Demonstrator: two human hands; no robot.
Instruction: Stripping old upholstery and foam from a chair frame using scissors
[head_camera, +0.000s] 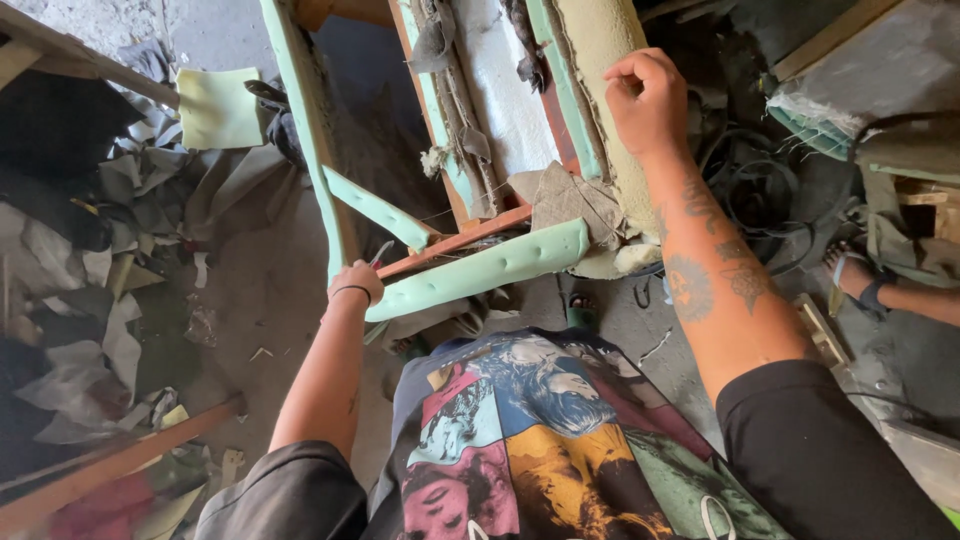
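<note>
Head view: your left hand (356, 282) pinches a small metal tool (381, 253) at the green foam rail (480, 268), its long axis running right and slightly up. Right hand (647, 100), fingers curled, presses the frame's upper padding (600, 60), well apart.

Landmark: pale green foam square (218, 108), upper left. Below and left of it: heap of grey fabric scraps (90, 270). Far below: reddish wooden batten (120, 462) lying slantwise on concrete floor (265, 300). Well right of it: coiled black cable (755, 205); beyond, another person's sandalled foot (858, 272).
</note>
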